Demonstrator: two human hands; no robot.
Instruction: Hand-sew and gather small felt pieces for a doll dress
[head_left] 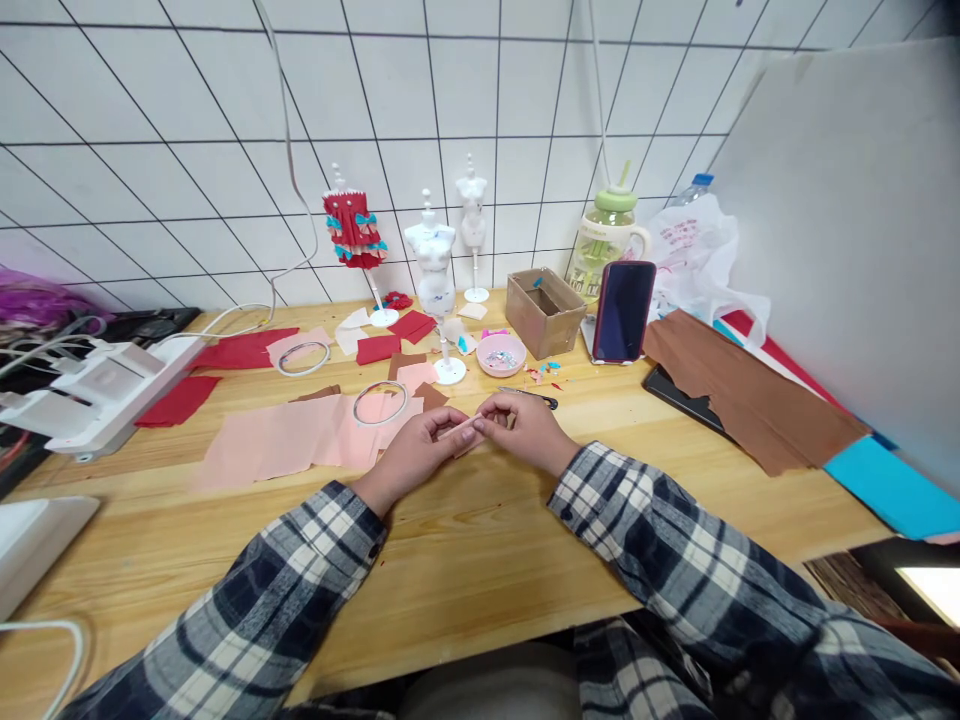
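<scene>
Both hands meet over the middle of the wooden table, pinching a small piece of pink crepe paper (466,437). My left hand (417,446) grips its left part between thumb and fingers. My right hand (523,427) pinches the paper at its upper right, fingertips close to the left thumb. Just beyond the right hand lies a pair of scissors (551,402), partly hidden by that hand. To the left, a large pink sheet (277,438) lies flat, with a pale ring (356,408) resting on the pink pieces at its right end.
Behind stand a white mini mannequin (431,250), a second one (472,215) and one in a red ruffled dress (349,225). A pink bowl (517,366) of small beads, a cardboard box (546,325), an upright phone (623,312) and a green-lidded jug (604,235) are right. A power strip (112,400) lies left.
</scene>
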